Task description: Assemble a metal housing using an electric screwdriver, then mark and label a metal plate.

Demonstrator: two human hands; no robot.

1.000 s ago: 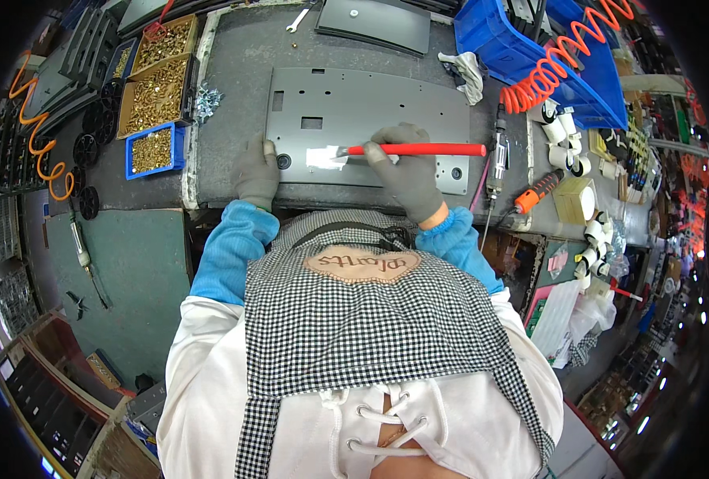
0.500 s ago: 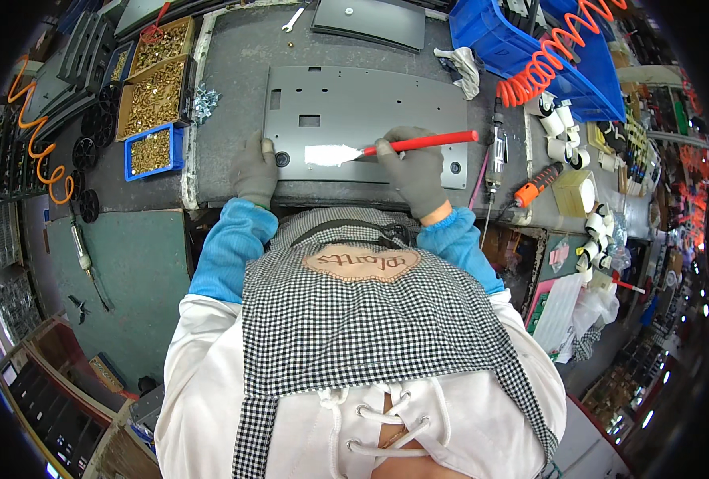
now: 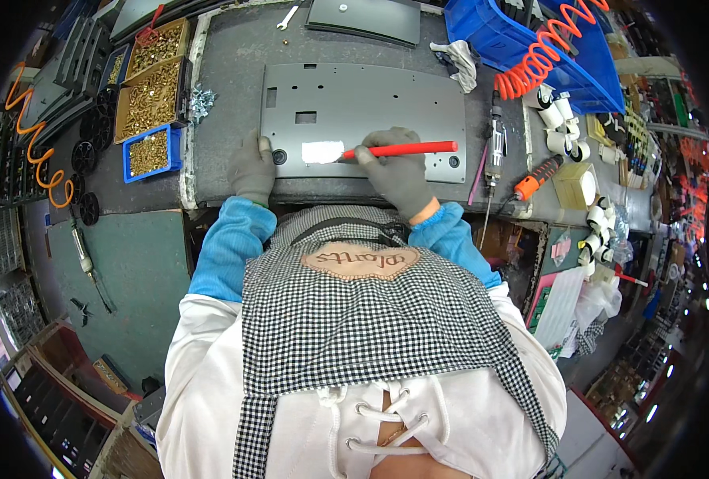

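A flat grey panel with cutouts and small holes lies on the bench before me. My left hand, in a grey glove, grips its left edge, thumb over the top beside a round black fitting. In my gloved right hand, closed above the panel's front right part, is a red-handled tool. The handle points right, and its narrow dark end meets the right side of a white rectangular patch on the panel. I cannot make out the exact kind of tool.
Boxes of brass-coloured fittings and a blue tray stand left. Farther back are a wrench, a second panel and a crumpled cloth. To the right are a screwdriver, an orange-handled tool and blue bins.
My right hand and the red-handled tool have shifted left. The white area looks shorter, with a straighter right side. My left hand stays at the panel's edge.
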